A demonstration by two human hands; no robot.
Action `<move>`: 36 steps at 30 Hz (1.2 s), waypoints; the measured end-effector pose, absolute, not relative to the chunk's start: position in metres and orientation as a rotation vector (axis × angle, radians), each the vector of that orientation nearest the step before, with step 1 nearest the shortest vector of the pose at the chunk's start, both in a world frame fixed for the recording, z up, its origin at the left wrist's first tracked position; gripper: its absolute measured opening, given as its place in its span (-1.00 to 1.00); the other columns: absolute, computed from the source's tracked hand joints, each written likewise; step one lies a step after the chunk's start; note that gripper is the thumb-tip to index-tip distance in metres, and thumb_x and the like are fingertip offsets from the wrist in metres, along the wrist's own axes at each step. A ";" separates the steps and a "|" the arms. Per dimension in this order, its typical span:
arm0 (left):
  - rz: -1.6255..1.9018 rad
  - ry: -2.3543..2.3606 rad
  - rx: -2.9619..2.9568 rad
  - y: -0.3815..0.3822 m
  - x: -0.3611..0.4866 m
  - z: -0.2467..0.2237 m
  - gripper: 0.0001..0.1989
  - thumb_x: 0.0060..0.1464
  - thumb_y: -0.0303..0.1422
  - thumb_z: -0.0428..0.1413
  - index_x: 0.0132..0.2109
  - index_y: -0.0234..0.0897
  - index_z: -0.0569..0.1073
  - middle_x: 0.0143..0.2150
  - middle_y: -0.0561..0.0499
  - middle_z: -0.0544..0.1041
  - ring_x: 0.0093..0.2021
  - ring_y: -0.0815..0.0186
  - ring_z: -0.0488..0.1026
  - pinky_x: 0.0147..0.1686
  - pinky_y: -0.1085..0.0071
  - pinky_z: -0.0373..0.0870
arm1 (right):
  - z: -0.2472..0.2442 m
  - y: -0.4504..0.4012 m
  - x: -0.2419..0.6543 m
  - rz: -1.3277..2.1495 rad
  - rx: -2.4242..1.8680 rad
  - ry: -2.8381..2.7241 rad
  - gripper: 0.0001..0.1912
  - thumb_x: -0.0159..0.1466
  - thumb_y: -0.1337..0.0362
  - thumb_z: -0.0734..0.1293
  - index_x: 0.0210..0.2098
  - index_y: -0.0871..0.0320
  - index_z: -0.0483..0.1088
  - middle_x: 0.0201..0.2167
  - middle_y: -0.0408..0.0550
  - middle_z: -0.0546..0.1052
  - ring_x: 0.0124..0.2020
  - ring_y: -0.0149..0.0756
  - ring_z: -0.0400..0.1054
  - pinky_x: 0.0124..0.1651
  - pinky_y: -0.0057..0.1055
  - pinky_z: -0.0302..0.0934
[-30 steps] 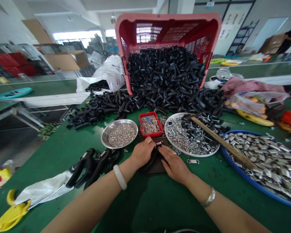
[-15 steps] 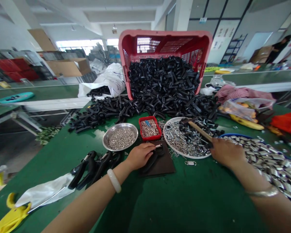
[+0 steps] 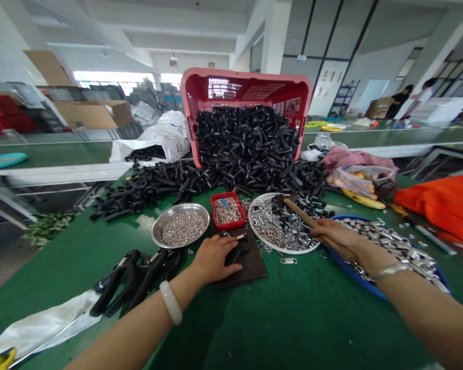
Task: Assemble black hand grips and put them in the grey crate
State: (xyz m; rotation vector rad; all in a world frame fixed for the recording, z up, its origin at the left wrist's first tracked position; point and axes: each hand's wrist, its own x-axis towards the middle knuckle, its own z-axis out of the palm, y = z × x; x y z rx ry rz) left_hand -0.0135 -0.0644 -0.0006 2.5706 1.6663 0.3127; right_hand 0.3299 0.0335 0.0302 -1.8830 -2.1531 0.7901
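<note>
My left hand (image 3: pixel 215 258) lies over a black plastic handle (image 3: pixel 241 248), its fingers holding the part down and its thumb stretched to the side. A small spring shows at the handle's upper end. Under it is a dark brown flat block (image 3: pixel 250 268). My right hand (image 3: pixel 337 235) is closed around the wooden shaft of a hammer (image 3: pixel 300 212), raised to the right of the block. The hammer's dark head appears in front of the white tray (image 3: pixel 272 231) of metal pins and black-headed bolts. One loose spring (image 3: pixel 288 261) lies on the table below that tray.
A tilted red crate (image 3: pixel 306 97) spills black handles (image 3: pixel 247 139) across the back. A metal bowl (image 3: pixel 158 239), a small red tray (image 3: pixel 230 225) and a blue basin (image 3: pixel 374 294) hold metal parts. Several assembled handles (image 3: pixel 133 280) lie left. Two people stand far right.
The view has swung right, bringing more of the blue basin into sight. My left thumb has spread away from the fingers. The hammer remains in my right hand.
</note>
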 end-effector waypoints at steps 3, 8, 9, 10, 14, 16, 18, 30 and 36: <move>0.324 1.767 2.512 -0.069 -0.009 0.000 -0.45 -0.13 -0.14 0.10 0.07 -0.11 0.29 0.08 0.02 0.35 -0.03 0.09 0.25 -0.04 0.03 0.14 | 0.030 0.002 0.313 1.019 -1.608 -1.902 -0.66 0.11 0.17 0.20 -0.21 0.29 0.31 -0.62 -0.12 0.43 -0.58 -0.35 0.34 -0.54 -0.47 0.23; 0.342 1.758 2.448 -0.071 -0.008 -0.005 -0.48 -0.08 -0.26 0.05 0.09 -0.09 0.25 0.12 0.04 0.30 0.03 0.10 0.20 0.02 -0.06 0.03 | 0.019 -0.073 0.300 0.902 -1.451 -1.975 -0.40 0.25 0.10 0.07 0.21 0.22 -0.12 -0.39 -0.02 0.50 -0.57 -0.33 0.39 -0.53 -0.38 0.32; 0.349 1.737 2.445 -0.071 -0.009 -0.006 -0.48 -0.07 -0.27 0.04 0.10 -0.10 0.25 0.13 0.04 0.29 0.04 0.12 0.19 0.02 -0.02 0.05 | 0.016 -0.083 0.300 0.775 -1.474 -2.075 -0.41 0.26 0.12 0.05 0.23 0.18 -0.14 -0.35 0.00 0.51 -0.52 -0.29 0.41 -0.47 -0.35 0.35; 0.357 1.716 2.444 -0.070 -0.009 -0.006 -0.48 -0.07 -0.27 0.03 0.10 -0.12 0.24 0.13 0.04 0.29 0.04 0.13 0.19 0.02 0.03 0.07 | 0.013 -0.091 0.300 0.637 -1.487 -2.177 -0.43 0.27 0.14 0.05 0.23 0.14 -0.13 -0.31 0.01 0.51 -0.45 -0.26 0.44 -0.39 -0.31 0.36; 0.373 1.708 2.434 -0.070 -0.011 -0.006 -0.48 -0.08 -0.29 0.05 0.10 -0.15 0.26 0.12 0.01 0.30 0.03 0.17 0.22 0.02 0.16 0.12 | 0.009 -0.098 0.296 0.342 -1.427 -2.451 -0.49 0.26 0.23 0.06 0.21 -0.02 -0.03 -0.17 -0.04 0.50 -0.23 -0.20 0.43 -0.19 -0.24 0.34; 0.375 1.713 2.424 -0.070 -0.011 -0.006 -0.48 -0.09 -0.30 0.06 0.09 -0.15 0.27 0.12 0.01 0.30 0.03 0.17 0.22 0.01 0.18 0.13 | 0.014 -0.097 0.291 0.326 -1.382 -2.501 -0.50 0.26 0.25 0.06 0.20 -0.05 -0.03 -0.13 -0.09 0.49 -0.20 -0.22 0.42 -0.16 -0.27 0.34; 0.384 1.702 2.422 -0.069 -0.013 -0.007 -0.48 -0.09 -0.30 0.06 0.09 -0.13 0.27 0.11 0.03 0.31 0.02 0.17 0.23 0.00 0.18 0.13 | 0.020 -0.098 0.287 0.283 -1.341 -2.464 -0.48 0.27 0.25 0.06 0.21 -0.04 -0.07 -0.04 -0.10 0.43 -0.10 -0.24 0.37 -0.11 -0.29 0.32; 0.365 1.665 2.424 -0.065 -0.016 -0.007 -0.47 -0.11 -0.31 0.07 0.09 -0.07 0.26 0.10 0.02 0.32 0.03 0.14 0.23 0.02 0.08 0.10 | 0.032 -0.102 0.285 0.366 -1.360 -2.400 -0.46 0.27 0.25 0.07 0.23 -0.03 -0.12 0.03 -0.11 0.35 -0.08 -0.22 0.34 -0.14 -0.32 0.33; 0.352 1.625 2.417 -0.062 -0.020 -0.005 -0.46 -0.13 -0.33 0.09 0.08 -0.05 0.27 0.12 0.02 0.31 0.05 0.13 0.22 0.04 0.04 0.06 | 0.030 -0.095 0.294 0.407 -1.422 -2.473 -0.48 0.25 0.25 0.09 0.21 -0.03 -0.04 -0.13 -0.10 0.49 -0.22 -0.17 0.43 -0.19 -0.24 0.35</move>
